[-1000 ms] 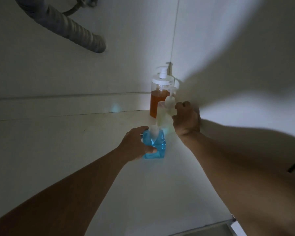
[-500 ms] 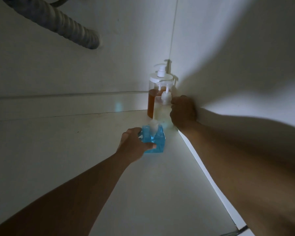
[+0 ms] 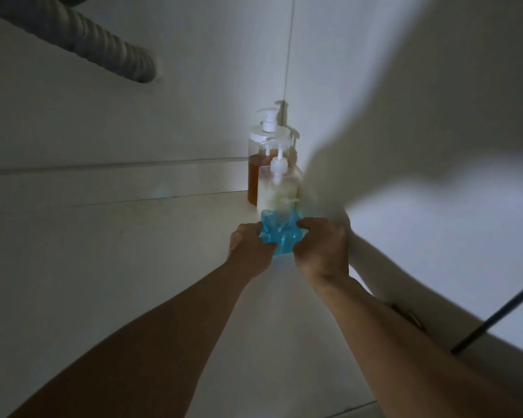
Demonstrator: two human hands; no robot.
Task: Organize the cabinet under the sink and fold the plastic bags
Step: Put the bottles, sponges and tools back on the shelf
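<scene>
A small bottle of blue liquid (image 3: 280, 235) stands on the white cabinet floor (image 3: 118, 267). My left hand (image 3: 249, 251) grips its left side and my right hand (image 3: 322, 251) grips its right side. Directly behind it stands a pump bottle of pale cream liquid (image 3: 277, 188). A taller clear pump bottle with amber liquid (image 3: 258, 164) sits behind that, in the back right corner of the cabinet.
A grey corrugated drain hose (image 3: 88, 40) hangs across the upper left. The cabinet's right wall (image 3: 420, 131) runs close beside the bottles. A dark cable (image 3: 501, 312) crosses at the right. The light is dim.
My right hand let go of the cream pump bottle and came down onto the blue bottle. The blue bottle has shifted right and back, up against the cream bottle.
</scene>
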